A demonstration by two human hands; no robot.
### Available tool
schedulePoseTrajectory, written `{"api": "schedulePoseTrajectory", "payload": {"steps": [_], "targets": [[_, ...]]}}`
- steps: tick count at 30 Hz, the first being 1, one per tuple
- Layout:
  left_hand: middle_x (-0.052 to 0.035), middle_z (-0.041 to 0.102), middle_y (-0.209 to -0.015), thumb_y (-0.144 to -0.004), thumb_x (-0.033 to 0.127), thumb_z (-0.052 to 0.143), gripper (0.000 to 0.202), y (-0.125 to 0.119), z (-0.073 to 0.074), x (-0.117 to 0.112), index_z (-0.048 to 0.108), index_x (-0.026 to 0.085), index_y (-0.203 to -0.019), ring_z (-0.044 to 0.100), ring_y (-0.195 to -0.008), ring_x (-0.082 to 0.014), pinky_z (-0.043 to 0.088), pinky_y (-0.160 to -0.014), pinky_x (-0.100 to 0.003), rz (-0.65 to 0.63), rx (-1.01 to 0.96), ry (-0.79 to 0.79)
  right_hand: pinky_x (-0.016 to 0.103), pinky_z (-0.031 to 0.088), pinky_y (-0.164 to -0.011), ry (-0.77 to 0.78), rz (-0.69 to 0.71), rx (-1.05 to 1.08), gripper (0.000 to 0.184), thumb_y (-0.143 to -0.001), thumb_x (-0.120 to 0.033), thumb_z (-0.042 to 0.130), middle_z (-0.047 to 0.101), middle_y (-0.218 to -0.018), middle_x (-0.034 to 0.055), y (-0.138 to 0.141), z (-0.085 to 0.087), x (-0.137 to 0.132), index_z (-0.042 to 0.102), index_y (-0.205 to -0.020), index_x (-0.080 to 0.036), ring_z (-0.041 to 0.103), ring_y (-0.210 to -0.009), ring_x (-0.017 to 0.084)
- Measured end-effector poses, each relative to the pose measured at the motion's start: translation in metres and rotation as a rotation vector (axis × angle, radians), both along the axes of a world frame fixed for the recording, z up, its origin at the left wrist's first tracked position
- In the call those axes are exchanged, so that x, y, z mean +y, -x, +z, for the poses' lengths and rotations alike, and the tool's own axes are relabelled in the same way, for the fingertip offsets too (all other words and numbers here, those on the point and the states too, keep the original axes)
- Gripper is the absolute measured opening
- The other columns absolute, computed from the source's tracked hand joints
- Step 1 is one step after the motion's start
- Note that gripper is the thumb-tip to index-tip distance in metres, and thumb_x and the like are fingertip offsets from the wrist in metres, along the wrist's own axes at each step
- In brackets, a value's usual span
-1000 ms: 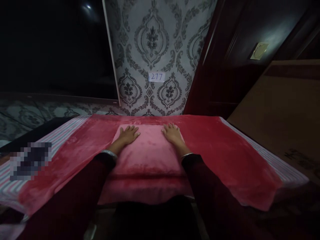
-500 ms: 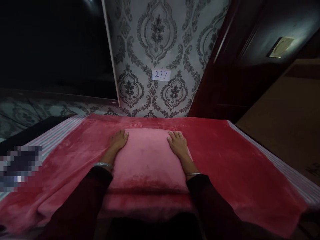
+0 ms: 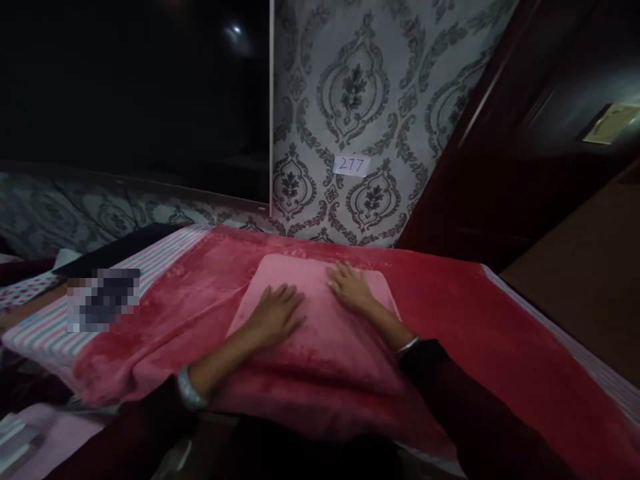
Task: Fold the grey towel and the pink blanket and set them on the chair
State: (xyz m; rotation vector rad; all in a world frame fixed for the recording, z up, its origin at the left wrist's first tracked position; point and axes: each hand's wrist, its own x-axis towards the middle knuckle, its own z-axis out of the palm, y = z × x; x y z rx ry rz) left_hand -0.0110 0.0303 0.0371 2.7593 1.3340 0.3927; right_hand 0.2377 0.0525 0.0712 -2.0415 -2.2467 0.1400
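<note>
A pink rectangle of soft cloth (image 3: 320, 347), folded or cushion-like, lies flat on a red plush blanket (image 3: 465, 327). My left hand (image 3: 277, 313) rests palm down on the left-middle part of the pink cloth, fingers spread. Farther back, near its far edge, my right hand (image 3: 349, 287) also lies flat with its fingers apart. Neither hand grasps anything. Whether the pink cloth has several layers cannot be made out.
Beneath the blanket, a striped cloth (image 3: 175, 250) shows along the sides. A pixelated dark object (image 3: 107, 300) sits at the left. Behind are a big dark screen (image 3: 135, 93), patterned wallpaper (image 3: 350, 87) and a paper marked 277 (image 3: 351, 165). A brown panel (image 3: 585, 280) stands at the right.
My left hand has moved from the pink cloth's left edge inward and nearer to me. My right hand has shifted inward from the right edge. The view has turned left.
</note>
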Motion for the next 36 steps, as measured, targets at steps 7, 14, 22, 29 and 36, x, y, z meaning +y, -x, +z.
{"api": "schedulePoseTrajectory", "payload": {"steps": [7,14,22,29,36], "targets": [[-0.0094,0.038,-0.164,-0.097,0.049,0.052,0.062,-0.005,-0.048,-0.048,0.043,0.03,-0.156,0.025,-0.153,-0.0442,0.022,-0.119,-0.071,0.059,-0.079,-0.194,0.063,0.014,-0.123,0.116,0.395,0.016,0.057,-0.107,-0.051,0.032,0.014,-0.172,0.0009,0.07,-0.012,0.043,0.027,-0.162,-0.037,0.01,-0.158,0.032],[-0.0052,0.038,-0.165,-0.097,0.047,0.052,0.063,-0.004,-0.049,-0.049,0.041,0.033,-0.156,0.024,-0.154,-0.0415,0.024,-0.121,-0.067,0.046,-0.13,-0.164,0.057,0.02,-0.123,0.121,0.341,0.007,0.059,-0.107,-0.05,0.029,0.017,-0.171,0.0025,0.063,-0.034,0.096,0.021,-0.164,-0.034,0.017,-0.157,0.028],[-0.0048,0.038,-0.165,-0.096,0.044,0.055,0.062,-0.004,-0.048,-0.052,0.044,0.031,-0.155,0.025,-0.153,-0.0428,0.024,-0.121,-0.069,0.048,-0.153,-0.143,0.058,0.021,-0.122,0.107,0.171,0.054,0.056,-0.109,-0.049,0.022,0.023,-0.17,0.0035,0.064,-0.04,0.114,0.026,-0.162,-0.034,0.019,-0.156,0.027],[-0.0121,0.05,-0.156,-0.098,0.045,0.052,0.056,0.003,-0.038,-0.056,0.052,0.023,-0.149,0.041,-0.146,-0.0386,0.026,-0.121,-0.067,0.015,-0.182,-0.199,0.055,0.017,-0.124,0.0,0.194,0.014,0.058,-0.109,-0.045,0.025,0.015,-0.171,0.0082,0.091,-0.014,0.088,0.023,-0.164,-0.027,0.012,-0.158,0.026],[-0.0167,0.047,-0.157,-0.092,0.042,0.06,0.057,0.023,-0.051,-0.066,0.057,0.023,-0.145,0.037,-0.148,-0.0421,0.025,-0.118,-0.069,0.203,-0.217,-0.337,0.063,0.017,-0.122,0.01,0.592,-0.023,0.064,-0.105,-0.058,0.033,0.015,-0.171,0.0084,0.129,-0.036,0.058,0.027,-0.163,-0.03,0.011,-0.158,0.031]]}}
